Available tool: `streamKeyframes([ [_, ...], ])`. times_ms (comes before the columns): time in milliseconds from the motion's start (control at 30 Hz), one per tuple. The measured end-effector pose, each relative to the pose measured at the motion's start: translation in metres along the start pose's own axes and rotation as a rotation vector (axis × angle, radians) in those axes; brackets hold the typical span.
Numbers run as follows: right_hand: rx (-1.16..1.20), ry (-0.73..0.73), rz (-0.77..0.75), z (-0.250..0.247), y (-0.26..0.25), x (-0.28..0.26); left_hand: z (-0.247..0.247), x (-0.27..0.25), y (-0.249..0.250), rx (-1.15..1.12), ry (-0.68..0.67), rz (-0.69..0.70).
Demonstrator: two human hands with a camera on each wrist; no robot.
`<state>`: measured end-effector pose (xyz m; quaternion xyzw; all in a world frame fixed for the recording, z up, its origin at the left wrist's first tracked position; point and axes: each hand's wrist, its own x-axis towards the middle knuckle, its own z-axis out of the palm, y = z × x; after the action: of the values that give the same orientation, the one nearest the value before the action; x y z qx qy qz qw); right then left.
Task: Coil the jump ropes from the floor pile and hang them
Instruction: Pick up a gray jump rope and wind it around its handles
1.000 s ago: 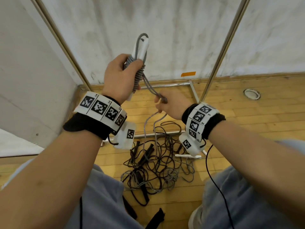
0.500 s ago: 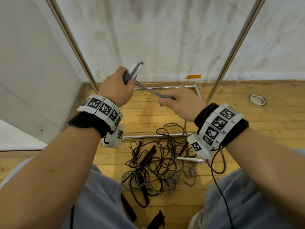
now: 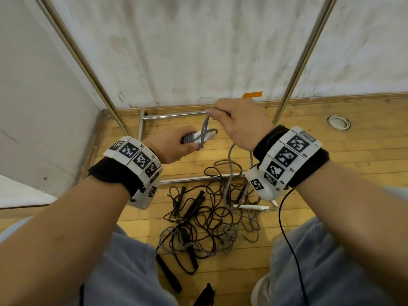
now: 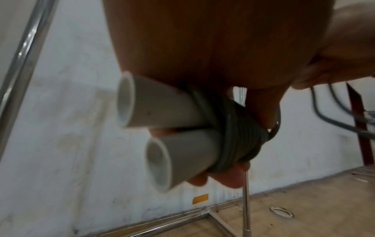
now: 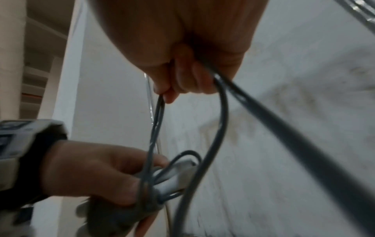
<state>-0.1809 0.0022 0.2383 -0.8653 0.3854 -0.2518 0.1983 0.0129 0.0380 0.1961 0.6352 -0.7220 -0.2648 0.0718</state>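
My left hand (image 3: 174, 143) grips the two white handles (image 3: 204, 136) of a grey jump rope, with grey cord wound round them (image 4: 236, 139). The handles (image 4: 162, 128) lie side by side, their hollow ends showing in the left wrist view. My right hand (image 3: 234, 117) is above and to the right, pinching a doubled run of the grey cord (image 3: 205, 123). The cord (image 5: 221, 121) loops down from the right hand to the bundle and trails to the floor. A tangled pile of black and grey ropes (image 3: 209, 219) lies on the wooden floor between my knees.
A metal rack stands against the white wall, with slanted poles (image 3: 88, 65) at left and right (image 3: 302, 56) and base bars (image 3: 176, 115) on the floor. A loose white handle (image 3: 254, 207) lies by the pile. A round floor fitting (image 3: 338, 122) is at right.
My left hand has dropped and tipped the handle bundle sideways. My right hand has risen from below the bundle to above it, carrying the cord over the handles.
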Motion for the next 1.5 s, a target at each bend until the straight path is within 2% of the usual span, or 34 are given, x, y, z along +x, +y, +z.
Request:
streamKeyframes([
  [133,-0.032,0.052,0.085,-0.001,0.012,0.005,0.001,-0.008,0.015,0.002,-0.045,0.1],
  [267,-0.018,0.084,0.128,0.003,0.013,0.007,0.001,-0.016,0.03,-0.02,-0.021,0.168],
  [467,0.022,0.098,0.135,0.003,0.01,0.009,0.007,-0.02,0.043,0.133,0.151,0.198],
  [667,0.127,0.083,0.21,-0.001,0.017,0.012,0.009,-0.025,0.048,0.094,0.267,0.234],
  [800,0.287,0.004,0.279,-0.001,0.026,0.012,0.0,-0.031,0.053,-0.016,0.34,0.217],
  [933,0.488,-0.026,0.312,0.013,0.024,0.006,-0.014,-0.031,0.05,-0.337,0.473,0.125],
  [1067,0.451,-0.012,0.24,0.034,0.009,0.0,-0.023,-0.027,0.047,-0.501,0.598,0.065],
  [1233,0.346,-0.101,0.196,0.049,-0.006,-0.005,-0.026,-0.022,0.046,-0.482,0.625,0.014],
  [1400,0.261,-0.23,0.271,0.052,-0.009,-0.004,-0.022,-0.018,0.043,-0.387,0.601,0.019],
  [1500,0.351,-0.255,0.326,0.052,-0.012,-0.005,-0.023,-0.013,0.037,-0.287,0.635,-0.01],
])
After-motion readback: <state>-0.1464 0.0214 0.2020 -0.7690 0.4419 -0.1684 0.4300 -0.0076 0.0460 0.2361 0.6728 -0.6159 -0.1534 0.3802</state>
